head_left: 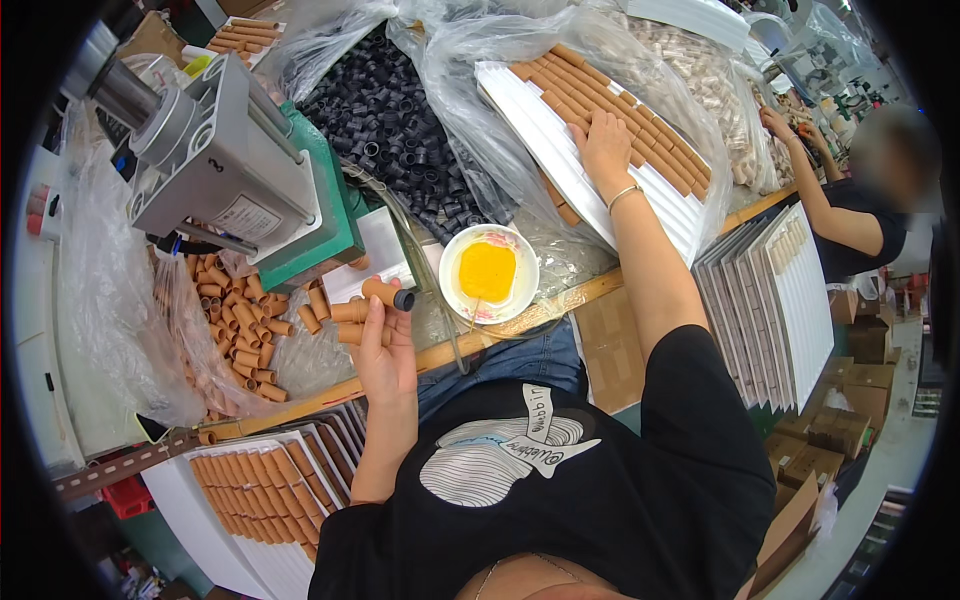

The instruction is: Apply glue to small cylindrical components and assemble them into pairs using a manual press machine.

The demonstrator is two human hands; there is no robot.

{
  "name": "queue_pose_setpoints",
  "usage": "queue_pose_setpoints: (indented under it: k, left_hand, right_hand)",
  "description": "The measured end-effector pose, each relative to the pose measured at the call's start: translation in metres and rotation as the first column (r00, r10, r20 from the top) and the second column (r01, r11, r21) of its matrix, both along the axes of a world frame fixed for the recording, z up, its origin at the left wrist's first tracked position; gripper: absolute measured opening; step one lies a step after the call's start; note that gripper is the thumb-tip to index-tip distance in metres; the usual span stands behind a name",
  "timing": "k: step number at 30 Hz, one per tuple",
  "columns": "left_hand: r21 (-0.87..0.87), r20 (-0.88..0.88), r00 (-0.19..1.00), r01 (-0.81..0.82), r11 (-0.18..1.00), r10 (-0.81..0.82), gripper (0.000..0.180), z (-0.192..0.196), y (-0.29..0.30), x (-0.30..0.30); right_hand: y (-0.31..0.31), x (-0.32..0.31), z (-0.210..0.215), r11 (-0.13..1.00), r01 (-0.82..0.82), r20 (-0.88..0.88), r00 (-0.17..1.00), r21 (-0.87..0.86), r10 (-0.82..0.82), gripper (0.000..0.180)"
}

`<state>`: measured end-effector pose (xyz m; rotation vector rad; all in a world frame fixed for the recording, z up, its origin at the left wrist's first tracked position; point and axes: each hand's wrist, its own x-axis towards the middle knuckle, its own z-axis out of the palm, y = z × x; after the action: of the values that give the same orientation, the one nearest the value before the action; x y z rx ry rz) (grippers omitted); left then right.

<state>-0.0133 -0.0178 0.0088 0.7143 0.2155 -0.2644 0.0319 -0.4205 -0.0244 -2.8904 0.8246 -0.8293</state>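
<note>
My left hand [387,350] is closed around a brown plastic tube [379,290] with a black ring-shaped insert [403,300] at its right end. More brown tubes lie beside and under those fingers. Further off to the right, my right hand [606,150] bends its fingers over a brown tube in the rows on a white ridged tray [560,170]; the fingertips are partly hidden. Between the hands stands a white bowl [448,283] with a yellow sponge-like pad [487,272] and a thin stick in it.
A press with a green base [325,190] stands at left, near loose brown tubes [240,325]. Black inserts [380,120] are heaped behind. Stacked trays [790,300] stand at right, with filled trays [255,490] at lower left. A co-worker [860,215] works at far right.
</note>
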Motion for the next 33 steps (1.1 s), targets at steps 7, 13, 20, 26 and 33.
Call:
queue_pose_setpoints:
  k: [7, 13, 20, 26, 33]
  left_hand:
    - [0.16, 0.142, 0.982, -0.148, 0.976, 0.126, 0.037, 0.002, 0.009, 0.0]
    - [0.24, 0.335, 0.933, -0.221, 0.945, 0.132, 0.039, 0.0, 0.005, 0.012]
    - [0.406, 0.569, 0.818, -0.369, 0.836, 0.085, 0.038, 0.007, 0.001, 0.009]
    - [0.521, 0.656, 0.753, -0.411, 0.748, -0.043, 0.033, 0.001, 0.015, 0.02]
    - [0.864, 0.457, 0.765, -0.503, 0.023, -0.454, 0.04, -0.014, 0.042, 0.084]
  right_hand:
    - [0.018, -0.005, 0.024, 0.978, 0.042, 0.041, 0.998, 0.202, -0.051, 0.033]
    - [0.147, -0.047, 0.081, 0.514, -0.625, 0.454, 0.78, 0.587, 0.43, 0.02]
    - [0.253, -0.045, 0.067, 0.382, -0.775, 0.37, 0.593, 0.504, 0.715, 0.032]
    - [0.263, -0.034, 0.055, 0.433, -0.789, 0.212, 0.557, 0.436, 0.803, 0.031]
    - [0.273, 0.009, 0.051, 0.542, -0.66, 0.15, 0.696, 0.521, 0.703, 0.033]
